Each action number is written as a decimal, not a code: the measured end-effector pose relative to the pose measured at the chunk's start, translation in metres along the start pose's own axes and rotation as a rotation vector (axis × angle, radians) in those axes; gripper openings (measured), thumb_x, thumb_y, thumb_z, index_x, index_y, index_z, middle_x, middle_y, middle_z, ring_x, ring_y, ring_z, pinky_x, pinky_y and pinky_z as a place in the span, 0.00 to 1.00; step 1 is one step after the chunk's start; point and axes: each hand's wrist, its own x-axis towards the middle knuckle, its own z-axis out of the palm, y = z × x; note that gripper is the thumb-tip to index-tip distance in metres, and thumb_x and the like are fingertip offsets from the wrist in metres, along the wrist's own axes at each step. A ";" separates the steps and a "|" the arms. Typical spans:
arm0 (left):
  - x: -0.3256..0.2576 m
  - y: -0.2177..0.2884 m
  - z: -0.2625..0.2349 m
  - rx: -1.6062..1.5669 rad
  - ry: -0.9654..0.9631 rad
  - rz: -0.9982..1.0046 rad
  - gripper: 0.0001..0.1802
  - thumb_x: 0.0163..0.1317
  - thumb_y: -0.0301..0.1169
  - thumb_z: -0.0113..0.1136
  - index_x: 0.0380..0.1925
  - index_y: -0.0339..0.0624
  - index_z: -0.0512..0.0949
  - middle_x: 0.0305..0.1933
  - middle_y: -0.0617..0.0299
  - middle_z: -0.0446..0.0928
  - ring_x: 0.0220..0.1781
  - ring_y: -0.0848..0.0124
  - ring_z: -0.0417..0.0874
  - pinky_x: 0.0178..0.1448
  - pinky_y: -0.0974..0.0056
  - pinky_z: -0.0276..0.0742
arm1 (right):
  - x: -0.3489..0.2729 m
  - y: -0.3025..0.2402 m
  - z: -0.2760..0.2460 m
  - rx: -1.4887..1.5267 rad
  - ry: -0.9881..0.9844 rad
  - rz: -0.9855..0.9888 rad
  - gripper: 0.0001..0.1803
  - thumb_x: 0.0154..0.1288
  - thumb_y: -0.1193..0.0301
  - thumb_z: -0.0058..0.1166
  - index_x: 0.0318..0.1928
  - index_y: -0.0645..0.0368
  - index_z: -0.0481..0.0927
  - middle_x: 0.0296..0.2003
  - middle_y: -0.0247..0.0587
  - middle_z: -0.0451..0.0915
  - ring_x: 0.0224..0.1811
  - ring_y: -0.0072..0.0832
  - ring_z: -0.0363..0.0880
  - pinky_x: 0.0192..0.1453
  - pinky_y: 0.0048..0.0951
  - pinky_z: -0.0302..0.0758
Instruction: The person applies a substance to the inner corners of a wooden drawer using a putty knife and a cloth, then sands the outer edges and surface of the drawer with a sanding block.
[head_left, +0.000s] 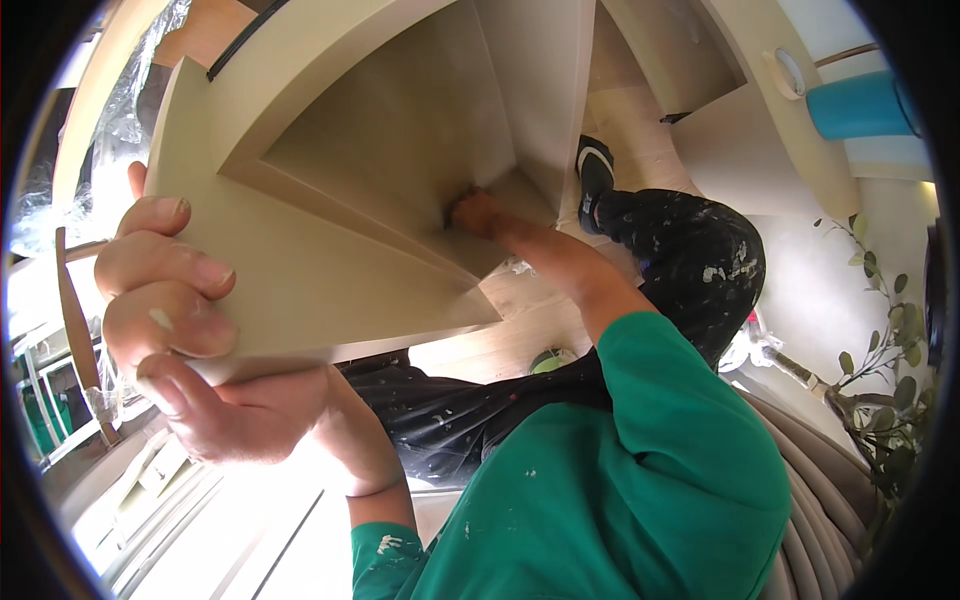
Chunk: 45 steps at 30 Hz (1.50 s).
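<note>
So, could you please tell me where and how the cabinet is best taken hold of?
I'd take the cabinet by its left edge, coming from the left with fingers curled around it. That edge juts out free, and the left hand grips along it; the face beside it is broad and flat, probably giving little to pinch.
</note>
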 end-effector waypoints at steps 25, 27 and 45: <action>0.016 -0.010 0.015 -0.149 0.159 0.076 0.68 0.37 0.87 0.00 0.24 0.34 0.75 0.30 0.56 0.74 0.37 0.66 0.72 0.67 0.54 0.56 | -0.216 -0.009 -0.533 1.263 0.423 -0.539 0.23 0.73 0.72 0.54 0.64 0.67 0.70 0.50 0.40 0.81 0.50 0.20 0.77 0.57 0.25 0.74; 0.011 -0.011 0.013 -0.134 0.185 0.021 0.64 0.42 0.87 0.06 0.25 0.34 0.74 0.31 0.57 0.74 0.37 0.66 0.71 0.59 0.59 0.62 | -0.194 -0.025 -0.534 1.303 0.474 -0.721 0.22 0.72 0.72 0.53 0.63 0.67 0.71 0.50 0.39 0.81 0.50 0.20 0.77 0.57 0.26 0.74; 0.008 0.017 0.019 -0.194 0.411 -0.293 0.20 0.67 0.37 0.59 0.48 0.28 0.78 0.47 0.53 0.79 0.47 0.70 0.78 0.57 0.66 0.72 | -0.176 -0.025 -0.303 1.850 1.737 0.441 0.09 0.75 0.63 0.51 0.44 0.55 0.76 0.36 0.31 0.78 0.38 0.19 0.77 0.42 0.24 0.76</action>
